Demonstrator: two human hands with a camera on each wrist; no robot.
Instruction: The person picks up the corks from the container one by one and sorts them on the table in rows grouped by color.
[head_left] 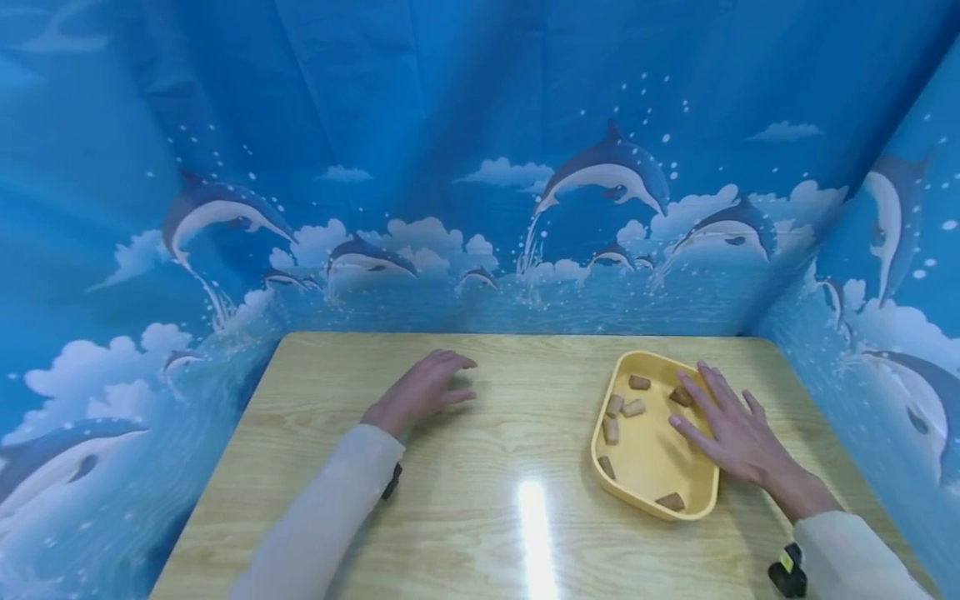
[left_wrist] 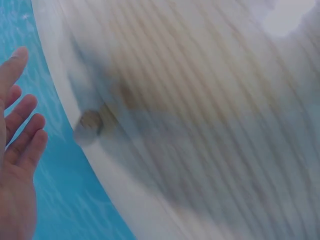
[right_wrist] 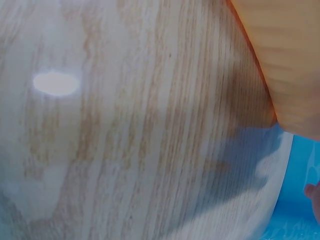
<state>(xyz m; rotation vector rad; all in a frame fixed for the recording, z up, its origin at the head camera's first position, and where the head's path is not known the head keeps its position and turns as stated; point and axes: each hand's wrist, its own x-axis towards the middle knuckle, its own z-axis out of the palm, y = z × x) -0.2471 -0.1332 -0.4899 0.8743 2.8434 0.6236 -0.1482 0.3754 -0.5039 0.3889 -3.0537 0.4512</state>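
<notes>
My right hand (head_left: pixel 735 433) reaches over the right rim of a yellow tray (head_left: pixel 652 508), fingers spread. Beneath its fingertips lies a dark brown chunk (head_left: pixel 681 396); whether they touch it I cannot tell. Several small brown pieces lie scattered inside the tray, among them a light stubby one (head_left: pixel 633 407) and a wedge-shaped one (head_left: pixel 671 502). My left hand (head_left: pixel 423 387) hovers over the table at left, fingers loosely extended and holding nothing. In the left wrist view, a small roundish brown-grey thing (left_wrist: pixel 91 121) is by the table edge near that hand (left_wrist: pixel 20 130), blurred.
The wood-grain table (head_left: pixel 480 500) carries a bright light reflection near its front. Blue dolphin-print sheeting (head_left: pixel 450 167) rises behind the table and along both sides. In the right wrist view, the tray's outer wall (right_wrist: pixel 295 60) stands at upper right.
</notes>
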